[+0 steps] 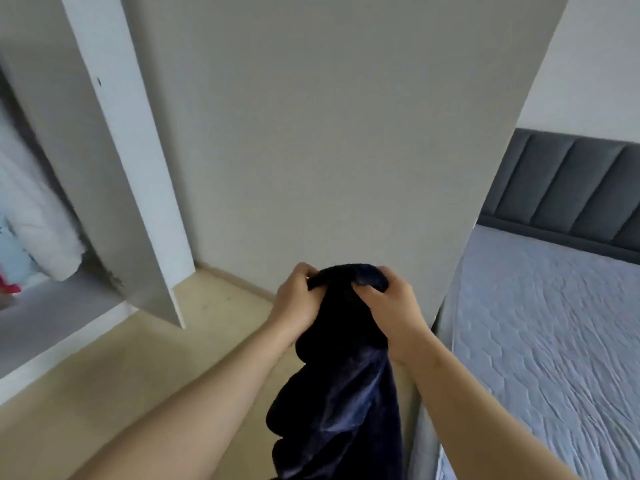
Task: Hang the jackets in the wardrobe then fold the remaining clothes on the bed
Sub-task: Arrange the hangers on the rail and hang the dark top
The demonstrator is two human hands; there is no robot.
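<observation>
Bedroom by wardrobe (86, 150): L hand (298, 301) + R hand (396, 308) fingers (304, 271) curled tight round dark jacket (341, 393) top.

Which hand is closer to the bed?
Right. The right hand, gripping the dark jacket, is on the side toward the bed; the left hand grips the jacket's other side, toward the wardrobe.

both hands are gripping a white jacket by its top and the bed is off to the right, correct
Not quite: the jacket is dark navy, not white. The head view shows the left hand and the right hand both gripping it by its top, with the bed off to the right.
</observation>
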